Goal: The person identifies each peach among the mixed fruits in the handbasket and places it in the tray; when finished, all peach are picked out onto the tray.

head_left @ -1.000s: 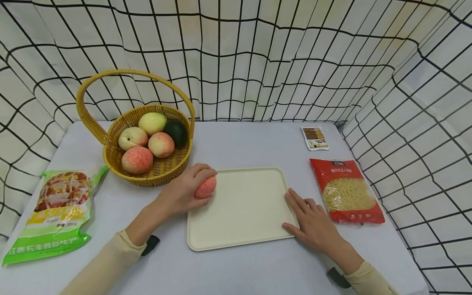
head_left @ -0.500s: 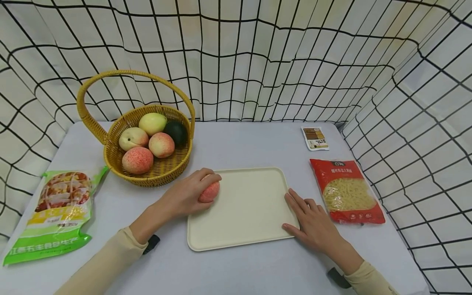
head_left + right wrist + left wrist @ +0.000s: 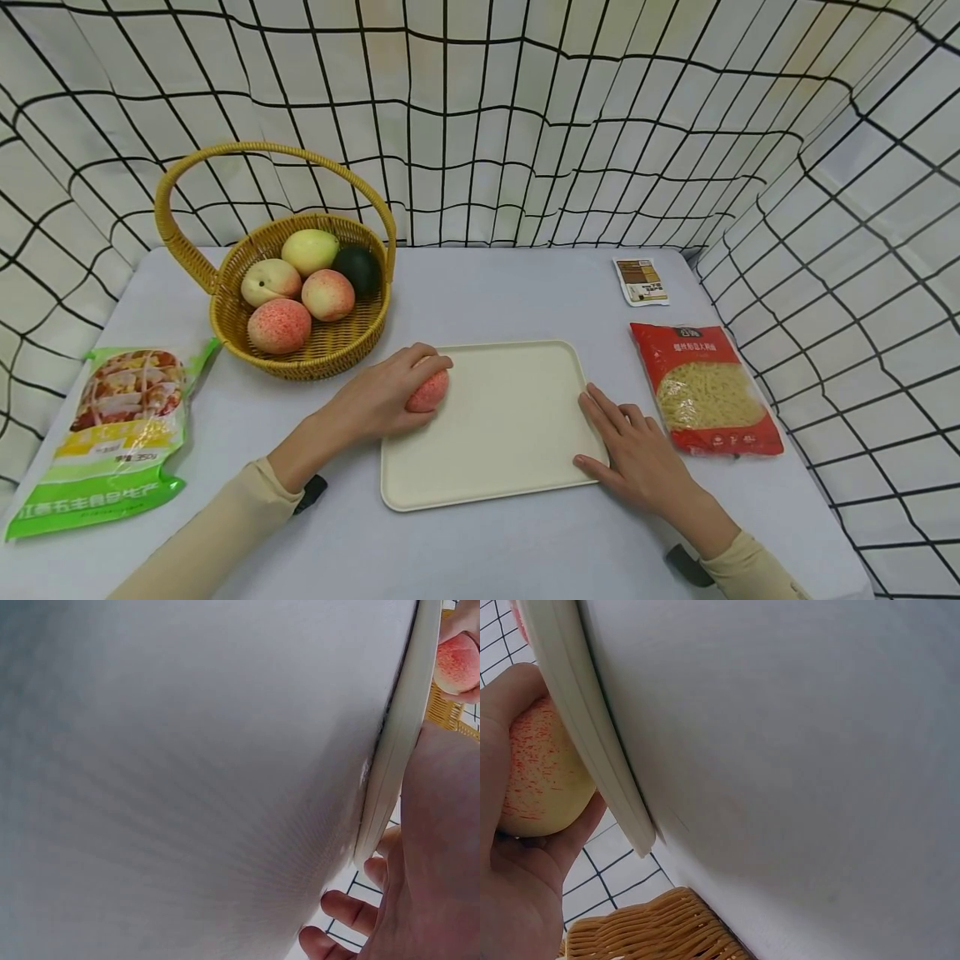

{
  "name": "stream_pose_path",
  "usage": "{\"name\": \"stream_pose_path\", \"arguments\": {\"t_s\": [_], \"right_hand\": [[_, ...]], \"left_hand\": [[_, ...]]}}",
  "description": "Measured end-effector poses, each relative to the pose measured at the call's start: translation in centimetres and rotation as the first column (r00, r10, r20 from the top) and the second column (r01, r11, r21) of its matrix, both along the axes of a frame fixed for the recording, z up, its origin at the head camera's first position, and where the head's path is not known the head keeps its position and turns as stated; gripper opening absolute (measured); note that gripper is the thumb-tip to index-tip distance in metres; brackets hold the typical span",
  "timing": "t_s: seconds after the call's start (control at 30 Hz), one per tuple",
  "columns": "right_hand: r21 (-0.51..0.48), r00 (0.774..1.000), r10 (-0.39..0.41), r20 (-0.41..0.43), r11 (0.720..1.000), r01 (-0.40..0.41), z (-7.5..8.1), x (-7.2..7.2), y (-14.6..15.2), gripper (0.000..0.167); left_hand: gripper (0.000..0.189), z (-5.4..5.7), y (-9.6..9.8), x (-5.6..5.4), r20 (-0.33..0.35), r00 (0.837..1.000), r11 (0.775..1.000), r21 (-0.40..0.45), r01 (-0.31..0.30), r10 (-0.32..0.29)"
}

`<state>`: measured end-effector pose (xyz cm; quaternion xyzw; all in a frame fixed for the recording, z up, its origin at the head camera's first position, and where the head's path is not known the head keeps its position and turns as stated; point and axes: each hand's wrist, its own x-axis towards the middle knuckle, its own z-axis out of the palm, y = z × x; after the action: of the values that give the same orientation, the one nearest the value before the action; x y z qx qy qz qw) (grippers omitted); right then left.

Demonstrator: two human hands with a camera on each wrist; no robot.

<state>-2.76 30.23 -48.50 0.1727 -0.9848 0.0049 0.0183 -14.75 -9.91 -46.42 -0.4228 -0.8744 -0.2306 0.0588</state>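
Observation:
My left hand (image 3: 390, 392) holds a pink peach (image 3: 429, 392) over the left side of a cream tray (image 3: 502, 433). In the left wrist view, the fingers and thumb wrap the peach (image 3: 547, 772), which sits right at the tray rim (image 3: 600, 742). My right hand (image 3: 641, 458) rests at the tray's right edge with fingers extended, the fingertips and thumb touching the rim. From the right wrist camera, the right hand (image 3: 435, 855) shows beside the tray's edge (image 3: 401, 727), with nothing in its grasp.
A wicker basket (image 3: 330, 350) with several fruits stands behind the left hand. A green food packet (image 3: 112, 433) lies at the left. To the right are a red pasta bag (image 3: 705, 392) and a small sachet (image 3: 641, 282). Black netting (image 3: 480, 125) surrounds the table.
My left hand and the peach have shifted slightly right and down onto the tray, mostly in the first half second. The right hand and tray stay where they were.

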Motion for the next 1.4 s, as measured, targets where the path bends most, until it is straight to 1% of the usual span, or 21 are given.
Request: {"name": "stream_pose_path", "arguments": {"t_s": [0.3, 0.6, 0.8, 0.9, 1.1, 1.4], "right_hand": [[0.002, 1.000, -0.004, 0.007, 1.000, 0.004, -0.06, -0.03, 0.02, 0.095], [0.005, 1.000, -0.008, 0.011, 1.000, 0.007, -0.02, -0.04, -0.03, 0.095], [0.008, 1.000, -0.009, 0.013, 1.000, 0.009, 0.01, -0.02, -0.06, 0.095], [0.010, 1.000, -0.009, 0.013, 1.000, 0.009, 0.04, -0.03, -0.07, 0.095], [0.013, 1.000, -0.006, 0.007, 1.000, 0.006, -0.04, -0.04, -0.02, 0.095], [0.015, 1.000, -0.003, 0.001, 1.000, 0.003, -0.15, -0.06, -0.02, 0.095]], "left_hand": [[0.061, 0.02, 0.12, 0.06, 0.005, 1.000, 1.000, -0.021, -0.002, 0.002], [0.069, 0.25, 0.38, -0.05, 0.058, 0.998, 0.999, -0.021, -0.026, 0.028], [0.069, 0.32, 0.45, -0.14, 0.070, 0.997, 0.999, -0.025, -0.034, 0.036], [0.072, 0.26, 0.42, -0.13, 0.065, 0.997, 0.999, -0.022, -0.037, 0.039], [0.076, 0.13, 0.29, -0.26, 0.028, 0.999, 0.999, -0.001, -0.044, 0.044], [0.072, 0.36, 0.40, -0.26, -0.025, 0.999, 0.999, 0.024, -0.040, 0.041]]}}
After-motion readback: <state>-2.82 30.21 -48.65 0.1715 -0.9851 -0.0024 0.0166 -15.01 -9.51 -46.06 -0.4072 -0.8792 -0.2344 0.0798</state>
